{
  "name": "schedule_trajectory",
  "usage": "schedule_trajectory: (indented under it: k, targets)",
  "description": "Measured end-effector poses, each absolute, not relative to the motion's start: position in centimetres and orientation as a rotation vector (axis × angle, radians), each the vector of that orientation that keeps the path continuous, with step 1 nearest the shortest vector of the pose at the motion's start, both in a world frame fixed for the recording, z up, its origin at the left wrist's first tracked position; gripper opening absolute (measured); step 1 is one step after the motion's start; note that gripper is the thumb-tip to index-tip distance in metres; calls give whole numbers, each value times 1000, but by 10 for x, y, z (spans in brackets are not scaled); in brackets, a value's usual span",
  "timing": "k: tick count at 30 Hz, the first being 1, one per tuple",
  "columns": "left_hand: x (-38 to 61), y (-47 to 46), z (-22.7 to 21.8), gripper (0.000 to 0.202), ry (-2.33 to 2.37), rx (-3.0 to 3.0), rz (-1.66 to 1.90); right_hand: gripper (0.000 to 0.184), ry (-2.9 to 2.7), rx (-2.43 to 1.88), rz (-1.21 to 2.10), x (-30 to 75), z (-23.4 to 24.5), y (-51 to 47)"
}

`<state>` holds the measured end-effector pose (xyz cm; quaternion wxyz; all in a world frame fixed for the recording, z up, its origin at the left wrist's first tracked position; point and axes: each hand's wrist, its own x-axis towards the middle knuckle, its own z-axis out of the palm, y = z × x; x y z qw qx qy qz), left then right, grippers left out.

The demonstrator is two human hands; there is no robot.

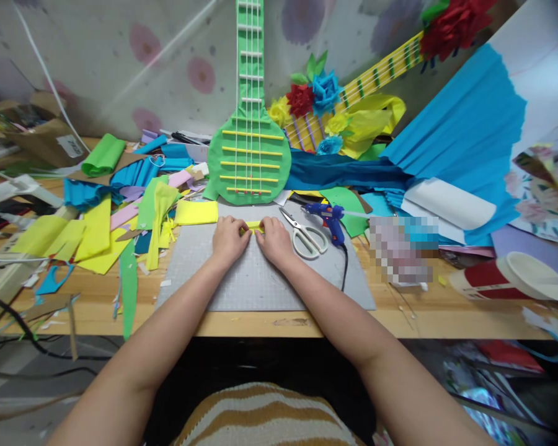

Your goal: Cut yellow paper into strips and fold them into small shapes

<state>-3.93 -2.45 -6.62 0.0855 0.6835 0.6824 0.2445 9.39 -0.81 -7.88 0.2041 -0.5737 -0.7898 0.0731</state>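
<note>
My left hand (229, 239) and my right hand (274, 240) rest side by side on a grey cutting mat (242, 279). Both have their fingers curled and pinch a small yellow paper strip (255, 227) between them, pressing it against the mat. A sheet of yellow paper (196, 212) lies just left of the hands at the mat's far corner. White-handled scissors (305, 236) lie on the mat right of my right hand. A blue glue gun (329, 218) sits beyond the scissors, its black cord running down the mat's right side.
A green paper guitar (250, 148) leans against the wall behind the mat, with a yellow one and paper flowers (312, 98) beside it. Yellow, green and blue paper scraps (97, 229) cover the left of the wooden table. Blue pleated paper (460, 136) and a red paper cup (506, 279) lie right.
</note>
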Motion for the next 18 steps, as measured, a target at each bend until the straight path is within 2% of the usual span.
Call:
schedule_trajectory:
  k: [4,18]
  targets:
    - [-43,-24,-68,7,2012,2038,783,19,-2161,-1626,258,96,-78,-10]
    - [-59,-10,-65,18,1991,1780,881,26,-2157,-1594,394,100,-75,-9]
